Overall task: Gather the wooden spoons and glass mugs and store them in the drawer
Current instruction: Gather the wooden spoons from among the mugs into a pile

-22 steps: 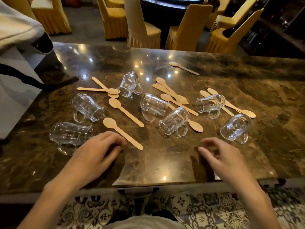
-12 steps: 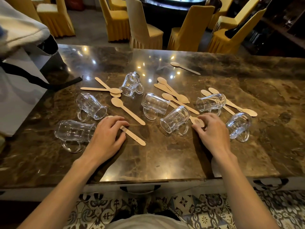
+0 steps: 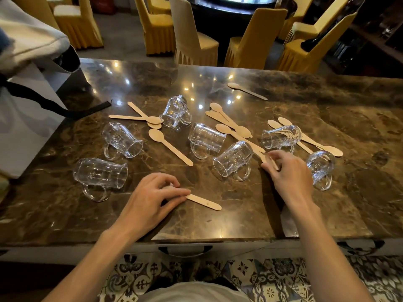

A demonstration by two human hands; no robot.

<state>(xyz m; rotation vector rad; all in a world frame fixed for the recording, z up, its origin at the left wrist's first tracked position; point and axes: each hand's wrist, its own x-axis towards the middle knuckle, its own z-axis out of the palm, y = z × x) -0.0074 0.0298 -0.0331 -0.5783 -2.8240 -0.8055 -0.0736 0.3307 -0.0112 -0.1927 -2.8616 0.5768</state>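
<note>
Wooden spoons (image 3: 170, 147) and glass mugs (image 3: 206, 138) lying scattered on marble worktop (image 3: 239, 214), one spoon at each hand.
Left hand (image 3: 150, 199) near front edge, curled fingers pinching bowl end of near spoon (image 3: 205, 202), handle jutting right; right hand (image 3: 290, 173) between two tipped mugs, fingertips pinching second spoon (image 3: 262, 156) just beside centre mug (image 3: 233, 159).

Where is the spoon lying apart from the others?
Head view: the lone spoon lies far on the table, right of centre, beyond the crossed spoons.
</note>
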